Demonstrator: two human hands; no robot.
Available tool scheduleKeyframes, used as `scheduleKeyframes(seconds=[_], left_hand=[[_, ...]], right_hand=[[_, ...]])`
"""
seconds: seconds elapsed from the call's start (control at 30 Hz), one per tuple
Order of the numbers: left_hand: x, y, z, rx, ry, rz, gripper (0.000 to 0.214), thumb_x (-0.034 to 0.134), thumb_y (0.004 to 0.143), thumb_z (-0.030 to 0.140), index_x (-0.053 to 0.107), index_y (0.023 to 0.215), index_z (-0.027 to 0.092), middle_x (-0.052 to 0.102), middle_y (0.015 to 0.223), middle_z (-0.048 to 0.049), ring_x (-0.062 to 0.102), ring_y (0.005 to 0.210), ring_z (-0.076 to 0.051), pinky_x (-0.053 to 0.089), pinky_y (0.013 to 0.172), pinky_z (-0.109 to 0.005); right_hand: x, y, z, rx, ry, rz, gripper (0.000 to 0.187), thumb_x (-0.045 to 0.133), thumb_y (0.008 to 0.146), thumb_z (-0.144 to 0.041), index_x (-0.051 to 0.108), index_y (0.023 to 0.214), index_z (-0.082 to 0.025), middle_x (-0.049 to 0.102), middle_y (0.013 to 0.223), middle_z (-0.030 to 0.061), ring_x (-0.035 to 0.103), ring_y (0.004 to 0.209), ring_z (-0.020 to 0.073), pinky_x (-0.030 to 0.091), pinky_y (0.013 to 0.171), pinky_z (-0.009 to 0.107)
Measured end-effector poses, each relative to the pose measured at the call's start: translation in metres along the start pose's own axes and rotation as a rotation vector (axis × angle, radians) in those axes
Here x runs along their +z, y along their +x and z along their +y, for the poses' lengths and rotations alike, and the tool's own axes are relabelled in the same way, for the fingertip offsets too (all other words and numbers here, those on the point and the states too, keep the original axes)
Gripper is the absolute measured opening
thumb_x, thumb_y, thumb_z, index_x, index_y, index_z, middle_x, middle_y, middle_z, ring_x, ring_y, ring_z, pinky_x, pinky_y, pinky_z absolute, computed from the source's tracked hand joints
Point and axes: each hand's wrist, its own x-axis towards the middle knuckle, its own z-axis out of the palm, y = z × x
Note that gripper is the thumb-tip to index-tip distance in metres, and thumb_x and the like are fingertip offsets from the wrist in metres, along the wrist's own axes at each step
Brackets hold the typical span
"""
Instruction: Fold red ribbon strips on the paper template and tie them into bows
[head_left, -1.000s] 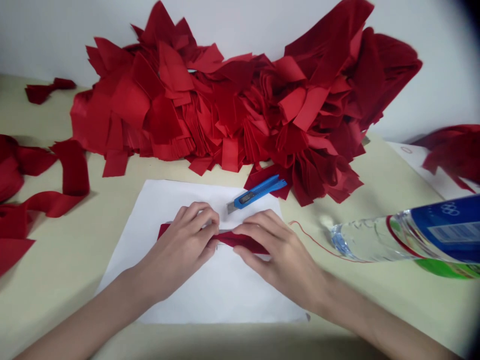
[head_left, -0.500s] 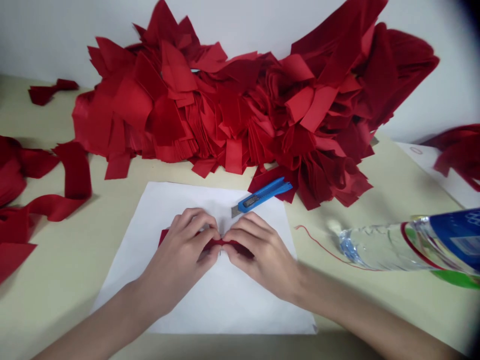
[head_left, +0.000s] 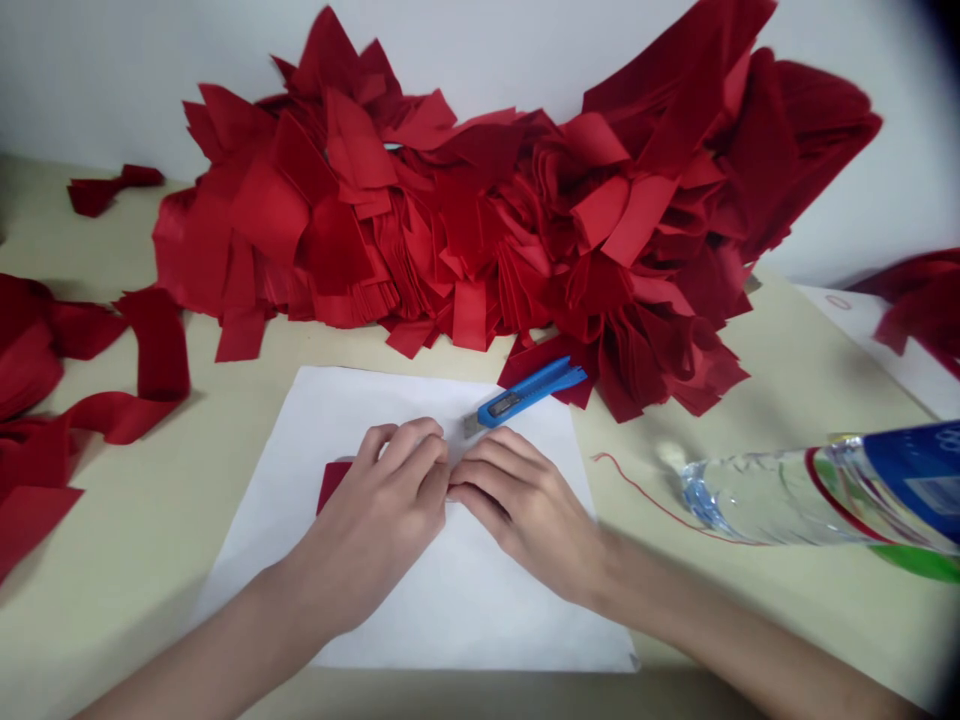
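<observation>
My left hand (head_left: 382, 505) and my right hand (head_left: 517, 500) meet fingertip to fingertip over a small red cloth strip (head_left: 330, 482) on a white sheet of paper (head_left: 450, 600). Both hands have their fingers curled and pressed down on the strip. Only the strip's left end shows past my left hand; the rest is hidden under my fingers. A blue utility knife (head_left: 529, 392) lies just beyond my right fingers, at the paper's far edge.
A big heap of cut red cloth pieces (head_left: 480, 210) fills the back of the beige table (head_left: 135, 560). Longer red strips (head_left: 90, 390) lie at the left. A plastic water bottle (head_left: 817, 490) lies on its side at the right, beside a thin red thread (head_left: 645, 495).
My right hand slid left along the strip until it met my left hand. The strip is now almost wholly covered; only its left end shows.
</observation>
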Motion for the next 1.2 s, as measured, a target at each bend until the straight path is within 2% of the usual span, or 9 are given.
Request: scheduleKeyframes(seconds=[0.17,0.27,0.37,0.5,0.7,0.77,0.87,1.03,1.2], left_hand=[[0.000,0.004,0.001,0.020,0.060,-0.037,0.022,0.044,0.080,0.000,0.061,0.083,0.012,0.061,0.095,-0.0117,0.048,0.109,-0.030,0.038,0.080,-0.043],[-0.005,0.007,-0.001,-0.026,-0.016,0.010,0.019,0.045,0.080,0.001,0.060,0.079,0.012,0.061,0.091,-0.0096,0.048,0.107,-0.027,0.038,0.081,-0.042],[-0.017,0.014,-0.003,-0.118,-0.206,0.119,0.015,0.049,0.078,0.003,0.060,0.075,0.014,0.061,0.091,-0.0065,0.047,0.105,-0.024,0.038,0.085,-0.040],[-0.032,0.027,0.001,-0.321,-0.605,0.200,0.010,0.056,0.074,0.009,0.061,0.071,0.018,0.061,0.090,-0.0031,0.047,0.102,-0.022,0.038,0.088,-0.037],[-0.034,0.028,0.012,-0.810,-1.641,-0.209,0.011,0.057,0.076,0.021,0.067,0.073,0.020,0.061,0.081,-0.0003,0.056,0.075,-0.016,0.043,0.071,-0.030],[-0.030,0.022,0.011,-0.954,-1.823,-0.243,0.012,0.059,0.075,0.023,0.069,0.080,0.020,0.061,0.074,-0.0004,0.055,0.069,-0.014,0.043,0.064,-0.026],[-0.022,0.012,0.006,-1.062,-1.882,-0.206,0.017,0.062,0.074,0.026,0.071,0.086,0.019,0.064,0.087,-0.0042,0.056,0.072,-0.015,0.043,0.059,-0.025],[-0.012,0.008,0.001,-1.018,-1.859,-0.171,0.021,0.059,0.077,0.028,0.070,0.092,0.018,0.064,0.108,-0.0100,0.059,0.091,-0.023,0.048,0.073,-0.032],[-0.013,0.013,0.007,-0.903,-1.891,-0.179,0.018,0.058,0.080,0.028,0.070,0.090,0.019,0.067,0.093,-0.0064,0.059,0.088,-0.020,0.046,0.076,-0.030]], right_hand=[[-0.039,0.004,0.004,0.072,0.020,0.117,0.015,0.051,0.090,-0.017,0.066,0.092,-0.018,0.067,0.089,0.0028,0.057,0.086,0.0163,0.047,0.080,0.032],[-0.080,-0.001,0.009,0.231,-0.136,0.287,0.016,0.051,0.089,-0.019,0.065,0.096,-0.018,0.067,0.094,0.0046,0.060,0.084,0.0170,0.048,0.072,0.029],[-0.105,-0.018,0.016,0.367,-0.384,0.266,0.022,0.047,0.088,-0.015,0.064,0.101,-0.018,0.067,0.096,0.0047,0.062,0.072,0.0168,0.046,0.063,0.028],[-0.099,-0.045,0.027,0.422,-0.487,0.015,0.024,0.046,0.085,-0.011,0.065,0.097,-0.019,0.069,0.091,0.0057,0.065,0.073,0.0204,0.045,0.061,0.030],[-0.074,-0.059,0.035,0.452,-0.506,-0.164,0.029,0.038,0.088,-0.009,0.064,0.081,-0.018,0.064,0.083,0.0062,0.061,0.074,0.0196,0.045,0.065,0.031],[-0.072,-0.060,0.036,0.393,-0.541,-0.181,0.028,0.037,0.089,-0.010,0.062,0.079,-0.016,0.061,0.081,0.0080,0.059,0.076,0.0217,0.045,0.066,0.034],[-0.072,-0.062,0.034,0.336,-0.454,-0.156,0.023,0.038,0.091,-0.015,0.058,0.080,-0.016,0.059,0.082,0.0092,0.057,0.078,0.0227,0.046,0.068,0.036],[-0.080,-0.050,0.015,0.374,-0.003,-0.009,0.012,0.039,0.094,-0.022,0.050,0.091,-0.019,0.059,0.088,0.0059,0.056,0.076,0.0167,0.046,0.065,0.030],[-0.079,-0.018,-0.021,0.344,0.368,-0.054,0.015,0.042,0.095,-0.025,0.049,0.082,-0.020,0.051,0.071,-0.0020,0.045,0.060,0.0092,0.037,0.051,0.021]])
